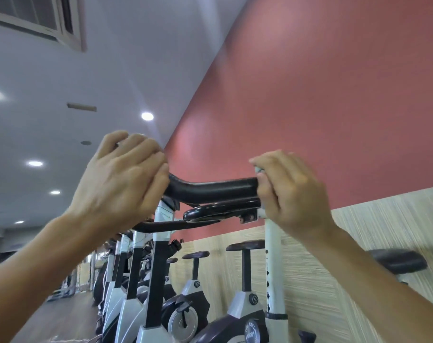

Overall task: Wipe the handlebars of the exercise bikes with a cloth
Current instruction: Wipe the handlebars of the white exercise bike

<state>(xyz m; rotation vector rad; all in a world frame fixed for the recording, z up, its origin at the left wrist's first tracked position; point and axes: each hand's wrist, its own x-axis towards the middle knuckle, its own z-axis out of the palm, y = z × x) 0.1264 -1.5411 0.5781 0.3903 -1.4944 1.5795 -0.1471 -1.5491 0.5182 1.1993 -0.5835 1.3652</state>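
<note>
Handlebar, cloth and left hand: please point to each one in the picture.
handlebar (215,188), head view, middle of the bare black bar between the hands.
cloth (259,169), head view, pale bit showing by the right hand's thumb.
left hand (122,179), head view, back of the hand.

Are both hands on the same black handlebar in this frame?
Yes. The left hand grips one end of the black handlebar and the right hand grips the other, with a bit of cloth under its fingers.

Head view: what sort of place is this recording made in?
Most likely a gym's cycling room: a row of exercise bikes along the wall, saddles on posts, and both hands on a black handlebar.
</note>
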